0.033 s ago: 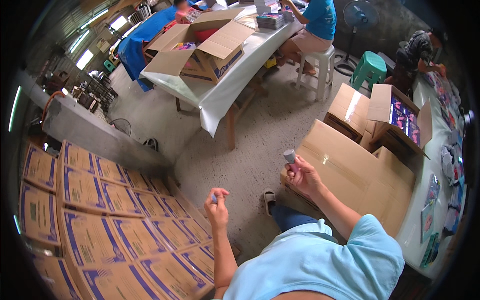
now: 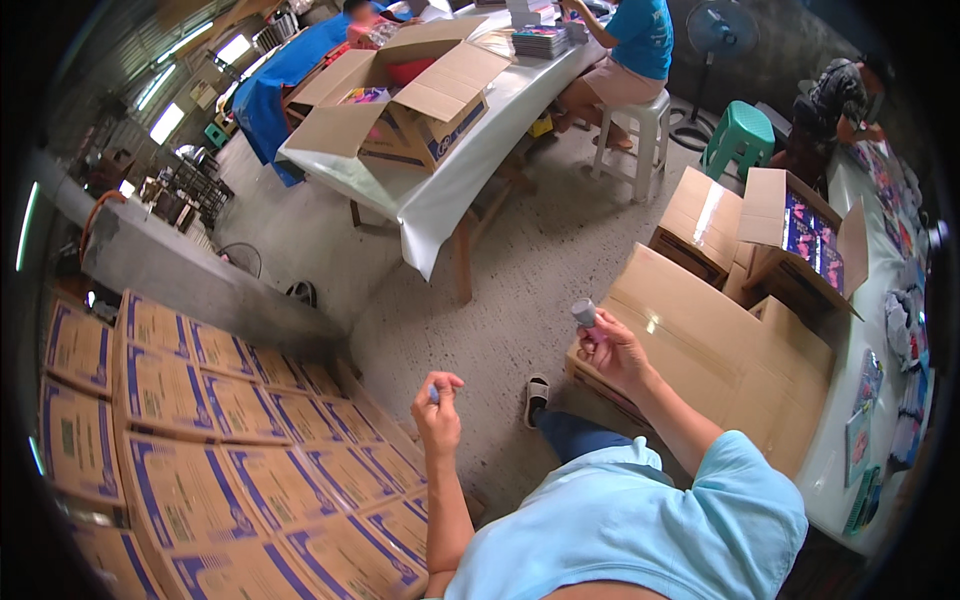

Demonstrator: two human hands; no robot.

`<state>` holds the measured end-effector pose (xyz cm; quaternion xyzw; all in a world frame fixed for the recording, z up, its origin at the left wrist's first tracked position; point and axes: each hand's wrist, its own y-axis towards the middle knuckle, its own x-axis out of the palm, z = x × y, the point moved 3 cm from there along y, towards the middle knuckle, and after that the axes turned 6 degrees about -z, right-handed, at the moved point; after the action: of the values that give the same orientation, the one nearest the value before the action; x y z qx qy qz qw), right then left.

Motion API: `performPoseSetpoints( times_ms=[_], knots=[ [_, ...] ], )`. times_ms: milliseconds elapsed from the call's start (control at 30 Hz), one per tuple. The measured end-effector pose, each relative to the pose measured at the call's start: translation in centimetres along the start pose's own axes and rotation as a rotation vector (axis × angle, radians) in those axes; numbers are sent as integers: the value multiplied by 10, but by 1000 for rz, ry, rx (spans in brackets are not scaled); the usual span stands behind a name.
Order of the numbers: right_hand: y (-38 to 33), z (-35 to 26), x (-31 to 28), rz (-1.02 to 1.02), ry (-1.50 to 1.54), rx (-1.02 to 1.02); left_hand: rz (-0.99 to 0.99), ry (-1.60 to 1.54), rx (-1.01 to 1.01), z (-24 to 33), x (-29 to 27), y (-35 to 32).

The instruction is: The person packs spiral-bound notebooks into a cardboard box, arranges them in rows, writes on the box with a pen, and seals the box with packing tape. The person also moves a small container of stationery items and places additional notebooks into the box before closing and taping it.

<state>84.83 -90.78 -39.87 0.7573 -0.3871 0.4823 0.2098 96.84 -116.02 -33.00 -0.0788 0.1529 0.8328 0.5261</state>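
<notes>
Right hand (image 2: 612,352) gripping a small upright tube (image 2: 586,316), fingers wrapped round its lower part; grey cap end standing up above the fist, pinkish body partly hidden by the fingers; held out over the near edge of a closed brown carton (image 2: 700,345). Left hand (image 2: 437,408) pinching a tiny pale blue piece (image 2: 433,393) between thumb and fingertips, grip narrow; too small to tell its kind; raised over bare concrete floor (image 2: 480,330), well apart from the right hand.

Showing no difference from the earlier frame, both being of the same instant; hands, tube and cartons sitting alike in each.

Bordering on the left: rows of flat printed cartons (image 2: 200,440) stacked close, running right up beside the left forearm; bordering on the right: the closed carton, then an open carton (image 2: 800,250) with dark packets inside, then a white-covered table edge (image 2: 850,440) carrying small goods. Lying between them: a strip of open floor, a sandalled foot (image 2: 538,395) resting on it just beside the closed carton. Standing further off: a long white table (image 2: 450,190) with an open carton (image 2: 420,95) on it, a white stool (image 2: 640,125), a green stool (image 2: 740,135), a floor fan (image 2: 715,40); another person in a blue shirt (image 2: 640,35) sitting at that table, a further person (image 2: 835,100) bending at the far right.
</notes>
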Motion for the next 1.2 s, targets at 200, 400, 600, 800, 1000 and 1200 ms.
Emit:
performPoseSetpoints(
  times_ms=[200,400,600,800,1000,1200],
  knots=[
    [107,-38,-42,106,130,-197,-264,181,65,-7,43,172],
    [149,-58,-22,235,86,-297,-645,88,-4,-11,143,298],
    [179,-122,-39,487,-230,-656,-1051,9,125,-13,304,399],
    [209,-205,-67,1073,-706,-981,-1982,-94,-313,21,454,429],
    [233,-280,-69,1510,-1010,-1065,-2252,-45,-280,60,556,439],
    [204,-347,-124,1919,-1032,-1210,-2249,-107,-106,86,671,442]
  ],
)
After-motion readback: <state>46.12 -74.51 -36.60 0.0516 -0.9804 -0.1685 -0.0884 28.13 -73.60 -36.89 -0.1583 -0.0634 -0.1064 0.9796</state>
